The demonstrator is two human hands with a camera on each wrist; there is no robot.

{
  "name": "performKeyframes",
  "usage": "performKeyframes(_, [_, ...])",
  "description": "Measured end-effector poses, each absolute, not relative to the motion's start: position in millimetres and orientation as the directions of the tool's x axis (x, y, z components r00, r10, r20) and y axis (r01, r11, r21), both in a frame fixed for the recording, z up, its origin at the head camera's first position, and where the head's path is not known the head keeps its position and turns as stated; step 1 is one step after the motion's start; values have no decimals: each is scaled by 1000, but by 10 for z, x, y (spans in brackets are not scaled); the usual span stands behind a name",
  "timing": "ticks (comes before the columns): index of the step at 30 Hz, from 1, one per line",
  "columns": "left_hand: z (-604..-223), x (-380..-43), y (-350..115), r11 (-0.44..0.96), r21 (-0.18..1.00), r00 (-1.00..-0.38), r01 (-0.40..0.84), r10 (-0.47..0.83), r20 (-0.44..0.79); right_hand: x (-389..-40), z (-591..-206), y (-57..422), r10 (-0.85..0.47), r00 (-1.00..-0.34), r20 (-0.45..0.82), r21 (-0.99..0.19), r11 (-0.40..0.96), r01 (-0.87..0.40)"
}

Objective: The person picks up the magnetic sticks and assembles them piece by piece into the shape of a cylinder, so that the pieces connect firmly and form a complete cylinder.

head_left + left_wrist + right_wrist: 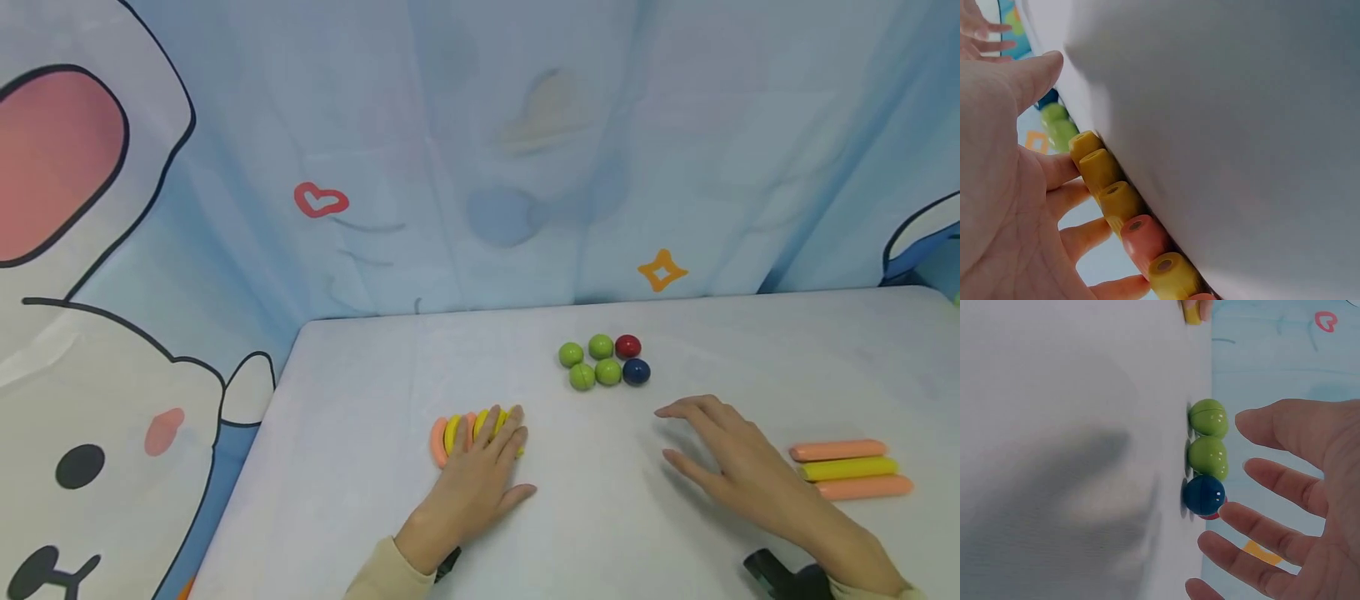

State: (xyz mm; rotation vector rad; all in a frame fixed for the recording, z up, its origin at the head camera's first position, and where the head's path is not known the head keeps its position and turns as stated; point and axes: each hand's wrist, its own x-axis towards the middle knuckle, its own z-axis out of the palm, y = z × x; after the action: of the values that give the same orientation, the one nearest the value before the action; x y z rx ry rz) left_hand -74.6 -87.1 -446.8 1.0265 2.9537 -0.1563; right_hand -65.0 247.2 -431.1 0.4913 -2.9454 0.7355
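Note:
My left hand (480, 475) lies palm down with spread fingers over a row of curved yellow and orange pieces (438, 442). In the left wrist view, straight fingertips touch the row's side, and the yellow pieces (1099, 170) and a pink-orange piece (1145, 240) show blunt ends with small dimples. The hand covers part of the row. My right hand (738, 467) hovers over the white table with its fingers apart and holds nothing. Beyond it sit several glossy green balls (608, 372), a red ball (627, 347) and a dark blue ball (637, 372), grouped close together.
To the right of my right hand lie two orange sticks (838, 451) with a yellow stick (851, 468) between them. The white table (360, 375) ends at the back against a light blue printed curtain (465, 125). A large cartoon figure (112, 375) fills the left side.

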Motion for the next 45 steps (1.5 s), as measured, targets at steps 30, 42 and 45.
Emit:
performKeyframes(30, [-4464, -824, -953, 823, 57, -825, 566, 563, 53, -649, -4394, 3709, -110, -994, -12, -393, 914, -96])
performKeyframes(42, [-4429, -846, -727, 728, 57, -728, 683, 675, 119, -794, -4350, 3368, -282, -928, 243, -419, 832, -362])
performKeyframes(45, [-4425, -841, -670, 724, 69, -726, 686, 676, 129, -841, -4334, 3283, -302, -931, 204, -449, 816, -363])
